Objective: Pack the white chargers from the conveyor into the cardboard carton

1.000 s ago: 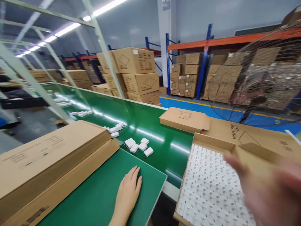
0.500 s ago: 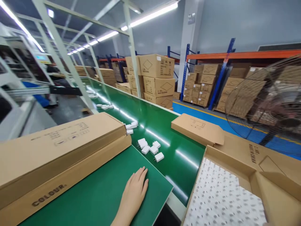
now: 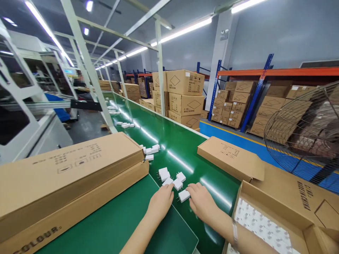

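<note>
My left hand [image 3: 160, 201] reaches over the edge of the green board, its fingers curved and apart, with the fingertips at a white plug charger [image 3: 167, 181]. To its right, my right hand [image 3: 203, 203] has its thumb and fingers around the near end of another white plug charger [image 3: 183, 195], which still lies on the green conveyor belt [image 3: 182, 144]. Beside them on the belt are more chargers [image 3: 178, 184], some with metal prongs showing. At the right, an open carton [image 3: 278, 201] holds rows of white chargers, partly hidden by my right forearm.
Two stacked flat cartons [image 3: 87, 158] stand at the left on the green board [image 3: 111, 218]. A closed flat carton [image 3: 227, 153] lies across the belt's far side. Further back are stacked boxes [image 3: 185, 95], a caged fan [image 3: 304, 130] and racks [image 3: 265, 74]. A person [image 3: 78, 79] is far left.
My left hand has moved forward from the green board to the chargers. My right hand has come into view from the right and reached the nearest charger. The camera view has shifted.
</note>
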A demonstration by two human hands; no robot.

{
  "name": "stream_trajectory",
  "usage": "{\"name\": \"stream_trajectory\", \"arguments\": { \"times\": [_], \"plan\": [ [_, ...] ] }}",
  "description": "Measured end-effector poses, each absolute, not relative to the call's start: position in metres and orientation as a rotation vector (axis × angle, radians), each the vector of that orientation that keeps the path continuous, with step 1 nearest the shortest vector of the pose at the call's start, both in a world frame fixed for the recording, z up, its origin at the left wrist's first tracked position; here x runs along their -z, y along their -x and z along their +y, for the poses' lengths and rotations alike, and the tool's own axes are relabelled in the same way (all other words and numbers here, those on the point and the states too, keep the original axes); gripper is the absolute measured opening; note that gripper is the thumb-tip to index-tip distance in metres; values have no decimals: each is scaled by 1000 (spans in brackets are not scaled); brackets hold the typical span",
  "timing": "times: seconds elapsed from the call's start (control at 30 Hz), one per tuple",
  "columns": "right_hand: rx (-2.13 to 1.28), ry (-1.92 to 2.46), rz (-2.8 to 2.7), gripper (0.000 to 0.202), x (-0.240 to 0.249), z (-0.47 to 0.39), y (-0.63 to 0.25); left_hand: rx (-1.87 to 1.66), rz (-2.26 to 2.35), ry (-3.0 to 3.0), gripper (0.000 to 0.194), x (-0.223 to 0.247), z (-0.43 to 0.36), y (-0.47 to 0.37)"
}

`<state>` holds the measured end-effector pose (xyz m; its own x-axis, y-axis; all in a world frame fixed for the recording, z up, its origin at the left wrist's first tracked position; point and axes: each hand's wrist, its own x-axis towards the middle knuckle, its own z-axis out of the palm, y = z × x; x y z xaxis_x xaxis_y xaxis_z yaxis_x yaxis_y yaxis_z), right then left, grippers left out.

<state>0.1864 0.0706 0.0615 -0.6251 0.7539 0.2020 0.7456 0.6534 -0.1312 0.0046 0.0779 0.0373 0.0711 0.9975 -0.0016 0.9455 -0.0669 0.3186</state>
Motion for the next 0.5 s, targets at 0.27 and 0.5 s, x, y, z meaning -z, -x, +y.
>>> {"name": "stream_trajectory", "arguments": {
  "times": [0.27, 0.5],
  "plan": [
    [-54, 1304, -2950, 33, -9, 108, -166, -18, 1712, -2291, 54, -2, 126, -21],
    [-243, 1906, -2391, 35, -51, 150, -183, 338, 1667, -2526, 57, -15, 132, -34]
  ]
}}
